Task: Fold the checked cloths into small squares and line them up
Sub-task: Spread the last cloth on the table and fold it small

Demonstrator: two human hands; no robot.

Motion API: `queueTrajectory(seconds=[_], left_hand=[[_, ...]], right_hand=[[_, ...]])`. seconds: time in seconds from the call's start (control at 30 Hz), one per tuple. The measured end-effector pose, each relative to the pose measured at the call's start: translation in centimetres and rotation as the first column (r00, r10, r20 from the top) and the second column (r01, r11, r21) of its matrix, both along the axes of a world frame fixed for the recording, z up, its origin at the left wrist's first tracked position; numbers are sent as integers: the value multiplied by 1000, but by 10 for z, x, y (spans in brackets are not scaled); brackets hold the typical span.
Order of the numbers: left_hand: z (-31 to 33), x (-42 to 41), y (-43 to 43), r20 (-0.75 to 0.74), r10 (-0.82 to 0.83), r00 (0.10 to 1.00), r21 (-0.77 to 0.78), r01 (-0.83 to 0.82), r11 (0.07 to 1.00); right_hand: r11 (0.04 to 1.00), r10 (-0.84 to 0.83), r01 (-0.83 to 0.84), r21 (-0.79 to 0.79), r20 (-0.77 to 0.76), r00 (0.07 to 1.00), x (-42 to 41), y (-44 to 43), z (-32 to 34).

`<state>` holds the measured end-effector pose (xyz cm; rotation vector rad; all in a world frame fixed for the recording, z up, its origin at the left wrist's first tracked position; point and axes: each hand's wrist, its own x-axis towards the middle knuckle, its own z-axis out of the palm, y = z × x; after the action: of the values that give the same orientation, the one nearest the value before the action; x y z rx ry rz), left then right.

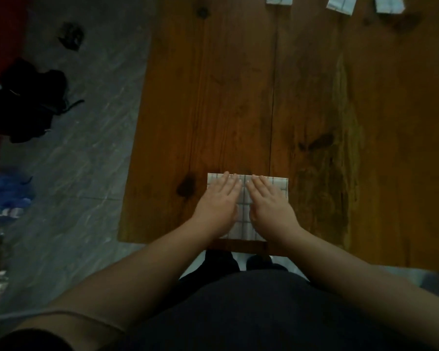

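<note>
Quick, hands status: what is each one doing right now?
Left hand: open, fingers straight, pressing flat on the checked cloth.
Right hand: open, fingers straight, pressing flat on the same cloth.

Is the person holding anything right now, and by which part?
Nothing is gripped: the left hand and right hand lie flat, fingers straight, pressing down on the top of the checked cloth.
</note>
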<state>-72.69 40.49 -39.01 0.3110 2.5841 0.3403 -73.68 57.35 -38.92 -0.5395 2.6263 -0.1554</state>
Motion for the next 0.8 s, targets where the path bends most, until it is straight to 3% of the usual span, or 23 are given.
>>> queueTrajectory(seconds=[0.4,0.8], left_hand=[[-28,-11,0,93,-73,993,-80,80,994],[-33,-2,-34,54,23,998,-100,-18,995]], right_hand=[[996,-38,30,80,93,995,-7,1,-23],[972,-203,195,132,52,978,-13,52,-22]])
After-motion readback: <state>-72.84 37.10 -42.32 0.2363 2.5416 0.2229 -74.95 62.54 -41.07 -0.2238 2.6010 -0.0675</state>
